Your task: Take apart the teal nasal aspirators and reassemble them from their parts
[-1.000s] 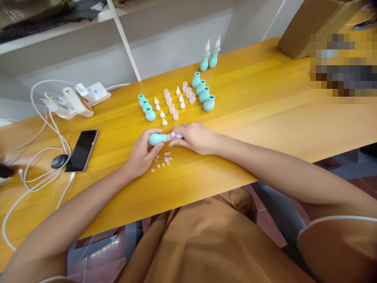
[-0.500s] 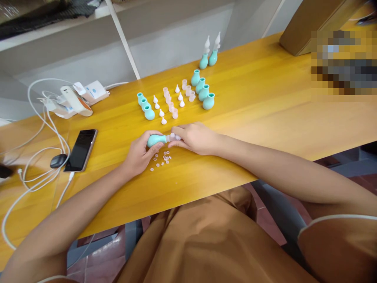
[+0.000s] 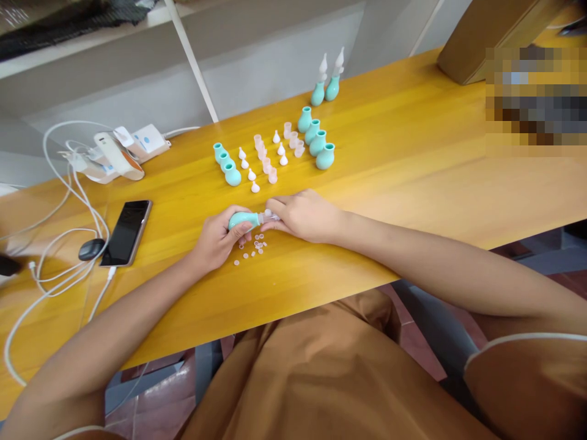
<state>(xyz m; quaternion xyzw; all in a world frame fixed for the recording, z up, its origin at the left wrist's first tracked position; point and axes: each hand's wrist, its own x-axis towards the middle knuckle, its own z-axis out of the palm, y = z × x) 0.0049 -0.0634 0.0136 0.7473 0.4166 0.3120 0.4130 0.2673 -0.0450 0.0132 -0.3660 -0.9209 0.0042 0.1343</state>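
My left hand (image 3: 219,235) is closed round a teal rubber bulb (image 3: 243,220) lying sideways, its neck pointing right. A clear plastic piece (image 3: 263,217) sits at the mouth of the bulb. My right hand (image 3: 305,217) pinches this clear end; its fingertips and part of the piece are hidden. Small pale rings (image 3: 258,245) are scattered on the table just below the hands. Beyond them stand white nozzle tips (image 3: 252,175), clear plastic cups (image 3: 266,165), and rows of open teal bulbs (image 3: 233,175) on the left and more teal bulbs (image 3: 325,157) on the right.
Two bulbs with nozzles fitted (image 3: 332,85) stand upright at the back of the wooden table (image 3: 413,153). To the left lie a phone (image 3: 126,232), a black mouse-like object (image 3: 91,249), white cables and chargers (image 3: 119,156). A cardboard box (image 3: 486,43) stands at the back right.
The teal bulb has tilted slightly, its neck end a little higher. My left fingers have shifted round it, with fingertips now showing beneath. My right hand stays on the clear end.
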